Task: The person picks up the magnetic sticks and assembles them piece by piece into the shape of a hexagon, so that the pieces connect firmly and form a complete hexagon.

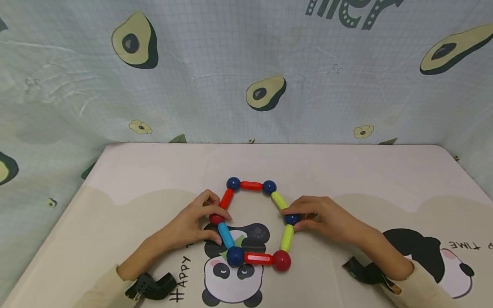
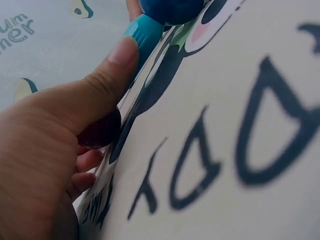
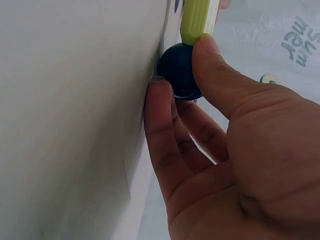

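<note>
Coloured rods and balls of a magnetic building set form a closed ring flat on the table. My left hand [image 1: 194, 220] grips its left side, fingers about a red ball [image 1: 216, 219] and thumb against a light-blue rod [image 2: 145, 37]. Opposite, my right hand [image 1: 325, 218] pinches a dark blue ball [image 3: 177, 70] between thumb and fingers; the thumb tip also touches a yellow-green rod [image 3: 197, 20]. Nearest me, a red rod [image 1: 259, 259] links another blue ball [image 1: 235, 256] and a red ball [image 1: 282, 261]. Fingers partly cover both held balls.
At the far side of the ring, a red rod [image 1: 251, 185] joins two blue balls. The table cover [image 1: 327, 167] bears printed pandas and lettering. An avocado-patterned curtain [image 1: 208, 51] hangs behind the table's back edge. Black straps circle both wrists.
</note>
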`<state>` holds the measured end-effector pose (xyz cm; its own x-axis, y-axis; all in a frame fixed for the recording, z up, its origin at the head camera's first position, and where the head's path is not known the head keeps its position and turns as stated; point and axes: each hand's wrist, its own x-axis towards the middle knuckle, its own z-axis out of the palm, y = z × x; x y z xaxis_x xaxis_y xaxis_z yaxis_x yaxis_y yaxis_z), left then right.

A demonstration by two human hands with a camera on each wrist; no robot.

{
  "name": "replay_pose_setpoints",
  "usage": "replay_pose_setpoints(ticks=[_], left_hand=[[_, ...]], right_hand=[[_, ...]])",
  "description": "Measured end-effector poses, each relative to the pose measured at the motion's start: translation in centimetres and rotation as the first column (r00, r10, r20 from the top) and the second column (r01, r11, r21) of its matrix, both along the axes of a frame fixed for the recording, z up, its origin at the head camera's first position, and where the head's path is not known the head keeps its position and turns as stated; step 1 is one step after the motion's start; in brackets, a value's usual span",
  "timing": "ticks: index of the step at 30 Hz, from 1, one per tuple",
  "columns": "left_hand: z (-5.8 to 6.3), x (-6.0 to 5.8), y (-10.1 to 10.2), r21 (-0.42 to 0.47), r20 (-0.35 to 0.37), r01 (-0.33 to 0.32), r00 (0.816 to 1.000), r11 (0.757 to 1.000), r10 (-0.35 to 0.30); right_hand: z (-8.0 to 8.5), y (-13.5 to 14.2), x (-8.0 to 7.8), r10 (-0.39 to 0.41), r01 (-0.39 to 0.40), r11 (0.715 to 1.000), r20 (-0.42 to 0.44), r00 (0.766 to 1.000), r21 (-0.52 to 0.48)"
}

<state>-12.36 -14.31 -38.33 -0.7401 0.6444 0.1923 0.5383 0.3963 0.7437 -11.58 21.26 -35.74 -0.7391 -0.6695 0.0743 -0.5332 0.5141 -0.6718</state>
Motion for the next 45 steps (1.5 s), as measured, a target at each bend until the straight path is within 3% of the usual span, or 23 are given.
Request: replay_pose_setpoints(ticks=[11, 16, 21, 31, 45], left_hand=[[0.3, 0.6, 1.1, -0.092, -0.024, 0.030, 0.999, 0.995, -0.033], [0.3, 0.6, 1.5, -0.131, -0.097, 0.059, 0.993, 0.990, -0.072], [0.2, 0.5, 1.5, -0.149, -0.187, 0.047, 0.980, 0.988, -0.075], [0.3, 0.2, 1.1, -0.233, -0.314, -0.004, 0.947, 0.973, -0.071], [0.4, -0.2, 0.8, -0.227, -0.318, 0.035, 0.942, 0.973, -0.108]], right_hand=[[0.2, -0.6, 0.3, -0.018, 0.014, 0.998, 0.061, 0.998, 0.055], [0.4, -0.8, 0.6, -0.016, 0.009, 0.988, 0.046, 0.999, 0.153], [0.4, -0.9, 0.8, -0.015, 0.011, 0.975, 0.015, 1.000, 0.222], [0.3, -0.7, 0.7, -0.002, 0.013, 0.970, -0.044, 0.999, 0.241], [0.3, -0.5, 0.6, -0.027, 0.034, 0.969, -0.033, 0.999, 0.243]])
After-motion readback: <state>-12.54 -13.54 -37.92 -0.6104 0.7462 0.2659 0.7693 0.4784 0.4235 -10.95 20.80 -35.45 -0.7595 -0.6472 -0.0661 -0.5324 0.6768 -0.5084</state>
